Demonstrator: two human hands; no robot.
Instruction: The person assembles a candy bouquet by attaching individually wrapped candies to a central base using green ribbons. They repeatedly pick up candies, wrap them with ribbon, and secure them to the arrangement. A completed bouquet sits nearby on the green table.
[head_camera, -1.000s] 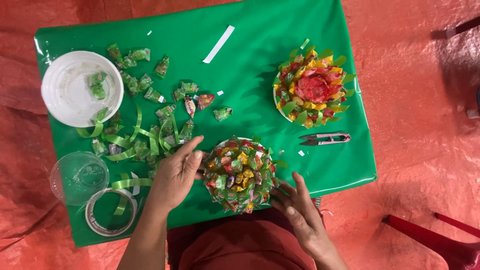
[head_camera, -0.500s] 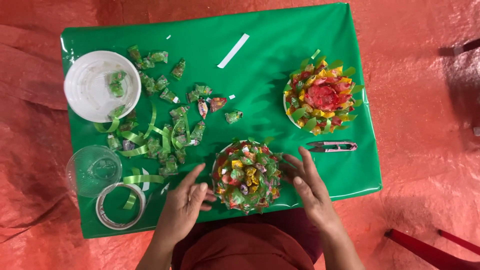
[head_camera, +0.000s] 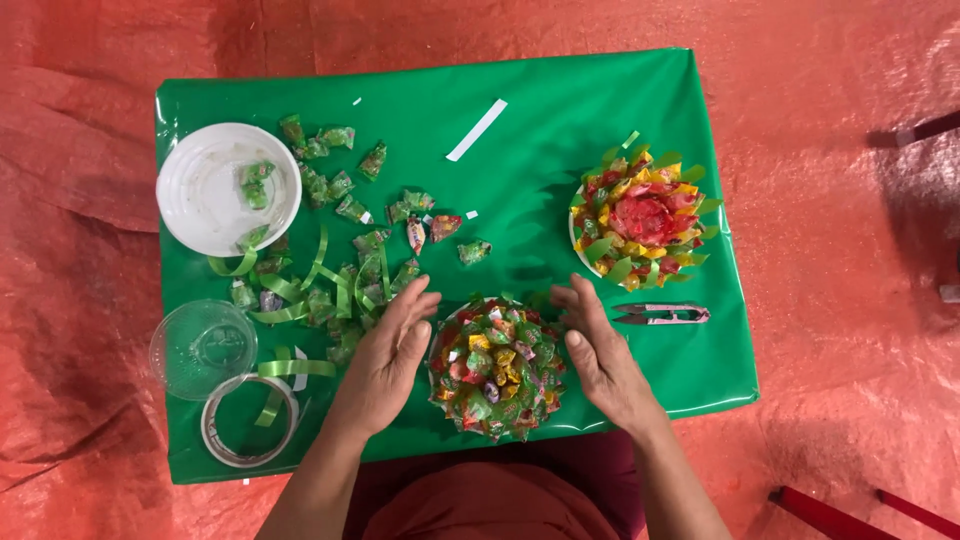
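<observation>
We flank the candy dome (head_camera: 497, 368) with left hand (head_camera: 388, 358) and right hand (head_camera: 598, 350) open, gripping nothing; a careless squeeze could knock wrapped candies loose.

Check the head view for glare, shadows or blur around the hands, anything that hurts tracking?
Head view: sharp throughout, no motion blur on the left hand or right hand. Glare streaks along the edges and creases of the glossy green table cover. Soft shadows fall beside the candy arrangement and the finished one. The clear plastic cup is low-contrast.
</observation>
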